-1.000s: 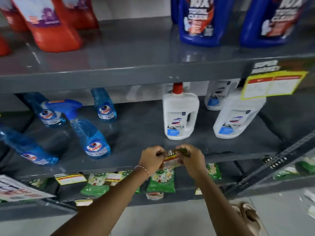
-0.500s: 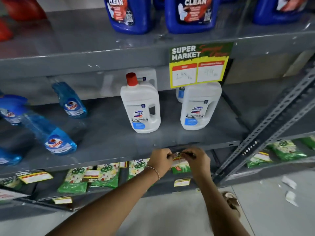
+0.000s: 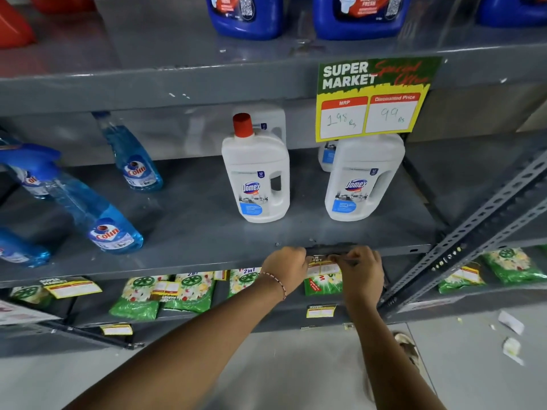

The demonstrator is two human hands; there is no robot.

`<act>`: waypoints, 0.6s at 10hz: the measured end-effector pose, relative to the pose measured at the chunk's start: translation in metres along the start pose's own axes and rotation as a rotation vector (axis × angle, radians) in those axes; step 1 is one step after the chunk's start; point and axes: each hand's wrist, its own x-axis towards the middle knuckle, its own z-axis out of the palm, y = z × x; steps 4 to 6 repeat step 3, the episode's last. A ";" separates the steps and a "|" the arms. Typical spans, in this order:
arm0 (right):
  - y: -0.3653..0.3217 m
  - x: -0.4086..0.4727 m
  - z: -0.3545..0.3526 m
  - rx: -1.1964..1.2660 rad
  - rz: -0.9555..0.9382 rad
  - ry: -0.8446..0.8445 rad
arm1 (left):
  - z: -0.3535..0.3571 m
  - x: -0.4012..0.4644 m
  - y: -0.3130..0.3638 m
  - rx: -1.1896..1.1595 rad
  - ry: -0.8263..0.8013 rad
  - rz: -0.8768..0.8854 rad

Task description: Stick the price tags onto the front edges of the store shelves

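Hanging price tag on upper shelf edge: "SUPER MARKET", "MRP 198 Rs", "Discounted Price 99 Rs". White bottles: "Domex". Blue spray bottles: "Colin". Blue jugs: "ORIGINAL FRESH". Green packets: "2in1". Other print illegible.

At frame centre your left hand and right hand flank a price tag against the middle shelf edge. On that shelf, 2 jugs stand centre-right and spray bottles lie left. A larger tag hangs from the shelf above.
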 end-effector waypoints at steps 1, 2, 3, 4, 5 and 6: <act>0.001 -0.007 0.000 -0.060 0.002 0.079 | -0.004 -0.004 -0.008 0.054 0.026 0.033; -0.007 -0.018 0.000 -0.043 0.026 0.169 | -0.017 -0.013 -0.021 0.051 0.097 0.024; -0.027 -0.036 0.012 -0.022 -0.235 0.140 | -0.033 -0.025 -0.046 -0.046 0.274 0.065; -0.027 -0.036 0.012 -0.022 -0.235 0.140 | -0.033 -0.025 -0.046 -0.046 0.274 0.065; -0.027 -0.036 0.012 -0.022 -0.235 0.140 | -0.033 -0.025 -0.046 -0.046 0.274 0.065; -0.027 -0.036 0.012 -0.022 -0.235 0.140 | -0.033 -0.025 -0.046 -0.046 0.274 0.065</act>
